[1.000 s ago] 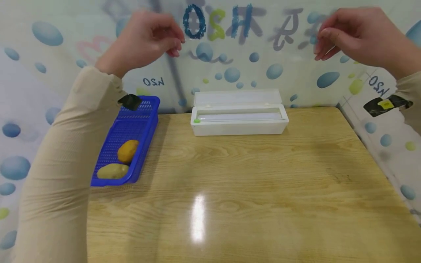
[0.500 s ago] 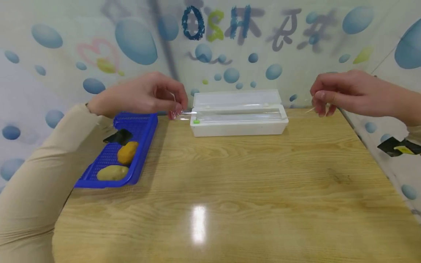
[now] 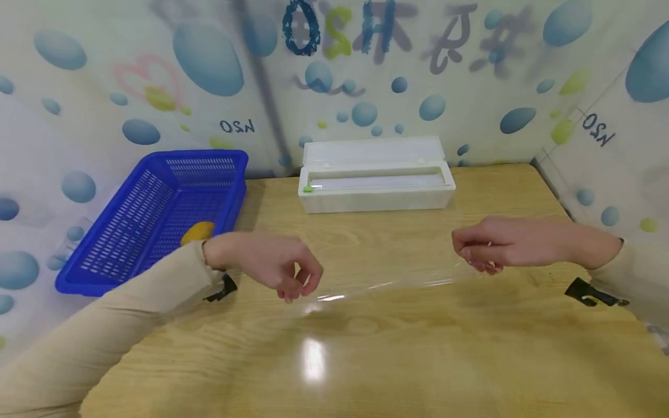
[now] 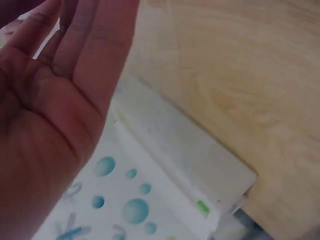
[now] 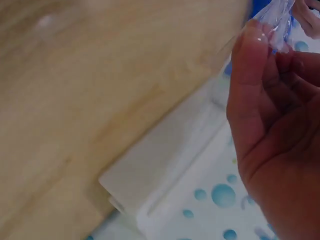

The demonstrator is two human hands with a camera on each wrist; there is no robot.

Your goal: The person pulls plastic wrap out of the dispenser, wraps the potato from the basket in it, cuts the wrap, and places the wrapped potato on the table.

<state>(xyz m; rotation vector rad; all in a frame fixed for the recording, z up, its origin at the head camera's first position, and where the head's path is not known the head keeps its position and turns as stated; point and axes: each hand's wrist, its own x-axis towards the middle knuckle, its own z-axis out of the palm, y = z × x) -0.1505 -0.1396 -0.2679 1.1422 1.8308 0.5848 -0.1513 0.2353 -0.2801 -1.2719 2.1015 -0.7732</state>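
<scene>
A clear sheet of plastic wrap [image 3: 384, 285] stretches between the two hands over the table's middle; only its glints show clearly. My left hand [image 3: 277, 264] pinches its left end between thumb and fingers. At the other end my right hand [image 3: 509, 244] pinches it too, and the right wrist view shows the wrap [image 5: 280, 20] bunched at the fingertips. Behind the hands, against the wall, a white wrap dispenser box [image 3: 376, 202] stands with its lid [image 3: 373, 152] raised. A green cutter slider [image 3: 308, 189] sits at the left of its front edge.
A blue plastic basket [image 3: 151, 162] stands at the left of the wooden table [image 3: 418, 360]. Inside it an orange-yellow round fruit [image 3: 198, 232] shows, partly behind the left forearm. A patterned wall [image 3: 334, 128] runs along the back, with another at the right.
Both hands have come down from in front of the wall, past the dispenser, toward the near part of the table, with the wrap between them. The left forearm now covers the potato in the basket.
</scene>
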